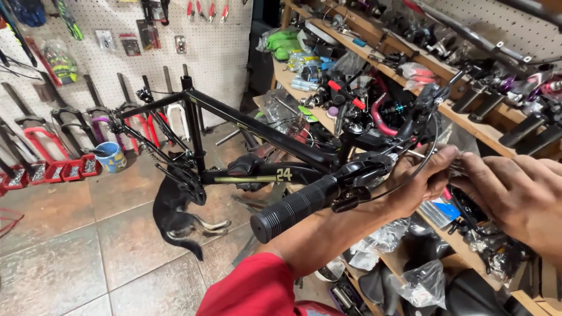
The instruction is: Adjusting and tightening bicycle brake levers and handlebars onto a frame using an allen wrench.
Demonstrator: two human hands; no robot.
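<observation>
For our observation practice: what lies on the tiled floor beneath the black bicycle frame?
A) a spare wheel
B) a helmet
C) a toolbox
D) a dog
D: a dark dog lies stretched out on the floor tiles under the black bicycle frame.

The handlebar grip [295,208] looks like matt black ribbed rubber. The bike frame [246,126] is glossy black painted metal. Far right, the shelves [468,126] are bare wood; the floor tiles [70,246] shine dully; near bags [424,284] are crinkled clear plastic.
</observation>
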